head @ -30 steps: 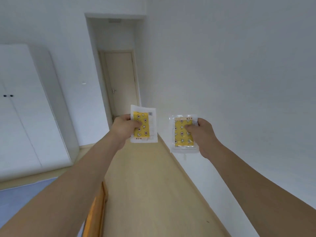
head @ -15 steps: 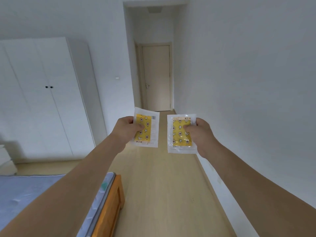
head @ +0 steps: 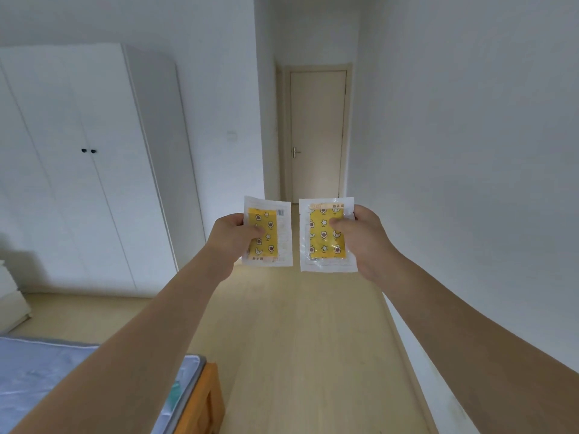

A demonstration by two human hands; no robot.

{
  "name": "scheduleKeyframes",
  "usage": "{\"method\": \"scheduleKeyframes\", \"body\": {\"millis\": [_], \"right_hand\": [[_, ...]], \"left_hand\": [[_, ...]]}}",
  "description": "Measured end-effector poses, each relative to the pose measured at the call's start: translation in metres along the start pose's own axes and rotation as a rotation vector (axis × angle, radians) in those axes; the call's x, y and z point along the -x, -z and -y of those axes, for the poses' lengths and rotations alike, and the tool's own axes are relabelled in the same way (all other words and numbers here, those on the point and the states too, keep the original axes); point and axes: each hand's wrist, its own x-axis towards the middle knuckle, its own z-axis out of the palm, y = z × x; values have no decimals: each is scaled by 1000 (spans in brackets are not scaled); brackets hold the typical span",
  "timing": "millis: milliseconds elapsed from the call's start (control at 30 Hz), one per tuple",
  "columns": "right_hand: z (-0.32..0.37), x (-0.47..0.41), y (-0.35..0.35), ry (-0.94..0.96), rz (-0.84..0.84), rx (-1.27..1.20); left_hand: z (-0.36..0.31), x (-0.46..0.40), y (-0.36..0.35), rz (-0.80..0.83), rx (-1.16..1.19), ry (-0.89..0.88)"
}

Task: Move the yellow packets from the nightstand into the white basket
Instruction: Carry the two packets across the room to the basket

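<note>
While carrying: I hold one packet per hand, out in front, above the floor [head: 297, 339].
Left hand [head: 232, 238]: fingers pinch left packet [head: 268, 232] by its left edge.
Right hand [head: 365, 241]: fingers pinch right packet [head: 326, 236], thumb over its yellow face.
Basket, nightstand: neither in view.
Risk: slick film held by one edge may slip and drop; bed [head: 47, 377] corner near my path.
</note>
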Motion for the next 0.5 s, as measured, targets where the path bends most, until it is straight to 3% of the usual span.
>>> {"method": "scheduleKeyframes", "body": {"millis": [300, 500], "right_hand": [[-36, -236, -9, -23, 83, -45], [-21, -377, -78, 5, 216, -74]], "left_hand": [[27, -202, -54, -88, -41, 25], [15, -321, -31, -221, -53, 2]]}}
